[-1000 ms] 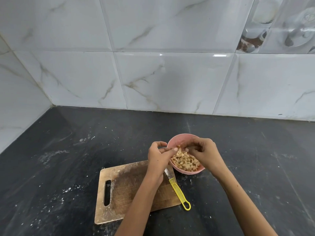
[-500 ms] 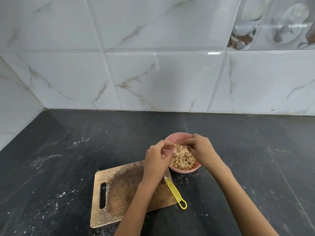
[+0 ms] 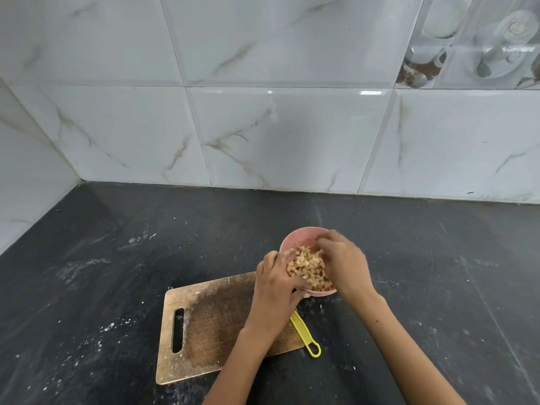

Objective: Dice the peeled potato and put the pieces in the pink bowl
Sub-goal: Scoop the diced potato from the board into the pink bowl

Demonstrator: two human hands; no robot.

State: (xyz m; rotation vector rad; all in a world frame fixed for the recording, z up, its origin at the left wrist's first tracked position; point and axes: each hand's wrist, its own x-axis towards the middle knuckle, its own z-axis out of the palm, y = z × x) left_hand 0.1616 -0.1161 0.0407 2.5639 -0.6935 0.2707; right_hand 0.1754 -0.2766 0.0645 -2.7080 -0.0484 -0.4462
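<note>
Where both hands met above the heap a moment ago, the left hand (image 3: 276, 290) now grips the pink bowl (image 3: 301, 239) at nine o'clock; the blurred right hand (image 3: 344, 264) sits at three o'clock, its fingers unreadable. Diced potato (image 3: 309, 268) fills the bowl: nearly done.

I see the pink bowl (image 3: 298, 238) on the dark table (image 3: 117, 258), heaped with potato dice (image 3: 308, 268). My left hand (image 3: 277, 287) cups the bowl's near-left side; my right hand (image 3: 343, 264) — blurred — is over its right rim, fingers in the dice. The board (image 3: 210, 323) lies just beside the bowl, a yellow-handled knife (image 3: 305, 334) at its right edge.
</note>
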